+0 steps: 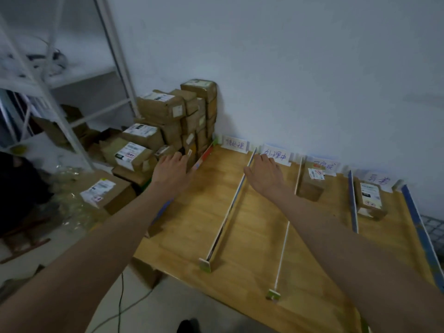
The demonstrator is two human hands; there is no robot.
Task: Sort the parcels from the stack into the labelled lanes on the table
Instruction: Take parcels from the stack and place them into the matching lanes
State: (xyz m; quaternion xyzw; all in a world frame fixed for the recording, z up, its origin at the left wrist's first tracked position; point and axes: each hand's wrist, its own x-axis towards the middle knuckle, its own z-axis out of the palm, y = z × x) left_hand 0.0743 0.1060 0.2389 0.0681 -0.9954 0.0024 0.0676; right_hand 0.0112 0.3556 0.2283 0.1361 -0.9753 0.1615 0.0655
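A stack of brown cardboard parcels (177, 116) with white labels stands against the wall, left of the wooden table (252, 236). Thin dividers split the table into lanes, each with a handwritten label card at the far end. My left hand (169, 170) reaches toward the foot of the stack with fingers extended and holds nothing. My right hand (263, 173) hovers over the second lane near its label card (276, 156), fingers relaxed and empty. One parcel (312, 182) sits in the third lane and another parcel (371, 199) lies in the fourth lane.
A white metal shelf rack (60, 97) stands at the left. More boxes (105, 192) and plastic wrap lie on the floor beside the stack. A cable (120, 306) runs across the floor near the table's front edge. A blue rail (418, 227) borders the table's right side.
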